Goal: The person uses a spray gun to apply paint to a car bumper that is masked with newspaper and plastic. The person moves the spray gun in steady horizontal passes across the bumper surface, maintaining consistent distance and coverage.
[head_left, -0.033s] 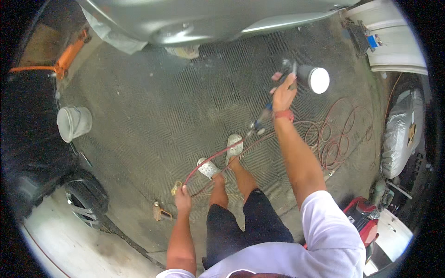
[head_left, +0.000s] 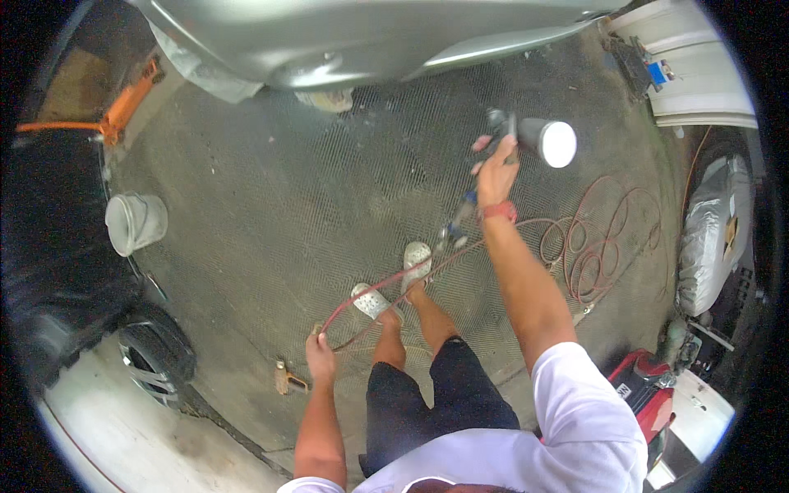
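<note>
My right hand (head_left: 498, 174), a red band at its wrist, is closed round a paint spray gun (head_left: 501, 123), blurred by motion. A dark cup with a white round end (head_left: 559, 145) sticks out from the gun's right side. Blue and metal fittings (head_left: 457, 222) hang below the gun's handle. From them a thin red air hose (head_left: 370, 287) runs to my left hand (head_left: 320, 355), which is closed on it low on the left. Beyond the spray gun is a silver-green car body panel (head_left: 362, 41); the gun is apart from it.
The hose lies in loose coils (head_left: 596, 246) on the right floor. A white bucket (head_left: 131, 223), an orange jack (head_left: 127, 103) and a tyre (head_left: 156, 349) stand left. A yellowish gun-shaped tool (head_left: 284, 378) lies near my left forearm. A covered wheel (head_left: 715, 238) and red machine (head_left: 645, 394) are right.
My right hand and the spray gun have shifted slightly to the left. My left hand has moved a little left and down, still on the hose.
</note>
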The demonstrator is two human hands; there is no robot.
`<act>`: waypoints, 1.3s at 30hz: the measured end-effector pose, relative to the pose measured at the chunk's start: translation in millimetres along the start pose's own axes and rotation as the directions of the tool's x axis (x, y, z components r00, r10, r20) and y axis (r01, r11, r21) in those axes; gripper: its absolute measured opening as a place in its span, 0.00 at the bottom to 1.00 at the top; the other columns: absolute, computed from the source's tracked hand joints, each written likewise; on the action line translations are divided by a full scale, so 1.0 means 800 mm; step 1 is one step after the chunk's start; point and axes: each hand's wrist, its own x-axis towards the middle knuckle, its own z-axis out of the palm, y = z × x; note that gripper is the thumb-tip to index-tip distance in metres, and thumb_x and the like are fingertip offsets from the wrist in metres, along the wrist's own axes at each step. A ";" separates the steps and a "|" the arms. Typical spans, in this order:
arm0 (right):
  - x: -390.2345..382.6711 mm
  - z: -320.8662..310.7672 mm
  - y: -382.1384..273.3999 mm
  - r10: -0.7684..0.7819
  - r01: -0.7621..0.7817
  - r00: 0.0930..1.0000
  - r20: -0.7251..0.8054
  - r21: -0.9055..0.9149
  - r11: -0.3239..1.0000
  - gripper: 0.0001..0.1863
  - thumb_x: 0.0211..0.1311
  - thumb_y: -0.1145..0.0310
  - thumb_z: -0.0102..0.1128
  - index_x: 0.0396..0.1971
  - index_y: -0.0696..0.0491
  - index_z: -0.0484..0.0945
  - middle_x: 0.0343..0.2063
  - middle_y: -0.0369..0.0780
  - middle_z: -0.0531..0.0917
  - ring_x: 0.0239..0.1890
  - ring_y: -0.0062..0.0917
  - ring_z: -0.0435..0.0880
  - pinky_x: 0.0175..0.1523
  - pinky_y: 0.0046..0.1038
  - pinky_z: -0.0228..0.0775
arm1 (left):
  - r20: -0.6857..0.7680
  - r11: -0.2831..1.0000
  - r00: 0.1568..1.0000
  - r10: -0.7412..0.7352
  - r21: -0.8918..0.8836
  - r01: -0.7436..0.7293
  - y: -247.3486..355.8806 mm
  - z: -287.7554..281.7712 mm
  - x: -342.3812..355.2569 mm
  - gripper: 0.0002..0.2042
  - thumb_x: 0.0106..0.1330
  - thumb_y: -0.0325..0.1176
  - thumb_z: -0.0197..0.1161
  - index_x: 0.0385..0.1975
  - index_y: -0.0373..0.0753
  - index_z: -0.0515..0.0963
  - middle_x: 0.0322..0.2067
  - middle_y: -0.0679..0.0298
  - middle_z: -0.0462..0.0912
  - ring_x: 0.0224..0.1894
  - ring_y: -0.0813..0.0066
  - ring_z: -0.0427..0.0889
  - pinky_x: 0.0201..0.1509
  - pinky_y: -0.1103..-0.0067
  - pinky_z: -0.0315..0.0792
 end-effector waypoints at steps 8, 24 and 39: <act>-0.111 0.026 -0.182 -0.023 0.001 0.965 0.260 0.085 0.996 0.32 0.91 0.45 0.41 0.65 0.59 0.81 0.44 0.42 0.91 0.41 0.24 0.91 0.26 0.24 0.79 | -0.233 0.937 0.916 0.327 0.207 -0.282 0.035 -0.187 -0.067 0.11 0.83 0.32 0.61 0.54 0.31 0.77 0.53 0.44 0.76 0.60 0.40 0.75 0.64 0.50 0.72; 0.022 -0.016 -0.435 0.021 -0.019 0.850 0.526 -0.009 1.000 0.38 0.86 0.37 0.44 0.55 0.60 0.85 0.29 0.40 0.88 0.26 0.22 0.87 0.21 0.25 0.73 | -0.117 0.869 0.867 0.484 0.183 -0.461 0.151 -0.110 -0.145 0.12 0.81 0.35 0.62 0.53 0.33 0.79 0.51 0.45 0.80 0.56 0.40 0.78 0.62 0.53 0.73; 0.626 -0.424 -0.458 -0.095 0.117 0.952 0.290 -0.057 0.992 0.38 0.83 0.32 0.47 0.45 0.57 0.87 0.28 0.40 0.88 0.25 0.23 0.87 0.22 0.26 0.71 | 0.313 0.883 0.878 0.363 0.186 -0.432 0.703 0.193 -0.247 0.21 0.80 0.52 0.63 0.54 0.39 0.82 0.51 0.50 0.85 0.59 0.46 0.82 0.66 0.51 0.71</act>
